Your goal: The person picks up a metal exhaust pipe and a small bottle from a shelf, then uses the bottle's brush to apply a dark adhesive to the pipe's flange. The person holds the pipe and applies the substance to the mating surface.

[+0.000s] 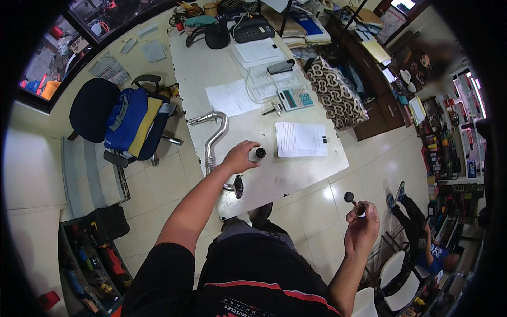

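My left hand (241,157) is wrapped around a small light-coloured bottle (257,154) near the table's front part; its mouth is dark and uncapped. Off the table's right edge, my right hand (364,228) pinches a round cap (361,210), its dark inside turned up. A short stem with a dark, ball-shaped dauber tip (349,197) sticks out of that cap. Beside my left hand lies a bent metal pipe (216,136) with a ribbed section, its dark end flange (238,187) close to the table's front edge.
On the white table (269,185) are a clipped paper pad (301,139), a calculator (296,99), loose papers (232,99) and a telephone (254,32). An office chair (127,119) holding folded cloth stands left. A patterned cushion (336,92) adjoins the right edge. Another person (422,238) sits at far right.
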### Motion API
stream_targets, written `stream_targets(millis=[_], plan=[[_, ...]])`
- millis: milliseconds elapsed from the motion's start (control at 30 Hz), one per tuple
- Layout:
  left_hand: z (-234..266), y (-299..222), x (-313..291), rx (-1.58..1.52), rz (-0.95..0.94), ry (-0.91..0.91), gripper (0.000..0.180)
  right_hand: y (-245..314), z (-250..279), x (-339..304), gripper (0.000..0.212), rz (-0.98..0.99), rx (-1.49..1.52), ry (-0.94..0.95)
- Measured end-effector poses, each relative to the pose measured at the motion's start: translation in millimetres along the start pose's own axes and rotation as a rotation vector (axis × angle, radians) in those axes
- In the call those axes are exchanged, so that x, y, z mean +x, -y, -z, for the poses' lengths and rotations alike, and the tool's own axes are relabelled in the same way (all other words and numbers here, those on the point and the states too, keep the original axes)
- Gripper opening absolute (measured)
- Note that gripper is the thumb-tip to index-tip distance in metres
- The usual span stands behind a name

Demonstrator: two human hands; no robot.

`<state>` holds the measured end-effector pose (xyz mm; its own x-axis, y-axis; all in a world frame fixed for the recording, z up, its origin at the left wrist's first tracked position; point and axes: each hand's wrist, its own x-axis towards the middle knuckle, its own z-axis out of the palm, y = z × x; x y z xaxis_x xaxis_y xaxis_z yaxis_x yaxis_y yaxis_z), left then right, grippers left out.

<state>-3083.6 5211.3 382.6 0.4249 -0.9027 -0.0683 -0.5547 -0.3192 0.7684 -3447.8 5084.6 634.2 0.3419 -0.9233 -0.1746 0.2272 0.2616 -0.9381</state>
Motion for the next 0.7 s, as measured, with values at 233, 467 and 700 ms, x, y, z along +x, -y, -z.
stream_targets(millis=[233,467,700], plan=[[-15.0,0.0,6.8,0.031,-0.037,-0.031,0.057,-15.1,3.0,4.9,0.027,-0.036,0.035,-0.005],[-4.6,-26.7,2.6,-0.029,-0.042,-0.116,0.048,-43.5,-22.6,18.5,0.023,-0.179,0.004,0.019],[45.7,-122.0,-33.4,-0.020,-0.147,-0.237,0.047,-37.9,-82.3,34.6,0.023,-0.053,-0.159,0.208]])
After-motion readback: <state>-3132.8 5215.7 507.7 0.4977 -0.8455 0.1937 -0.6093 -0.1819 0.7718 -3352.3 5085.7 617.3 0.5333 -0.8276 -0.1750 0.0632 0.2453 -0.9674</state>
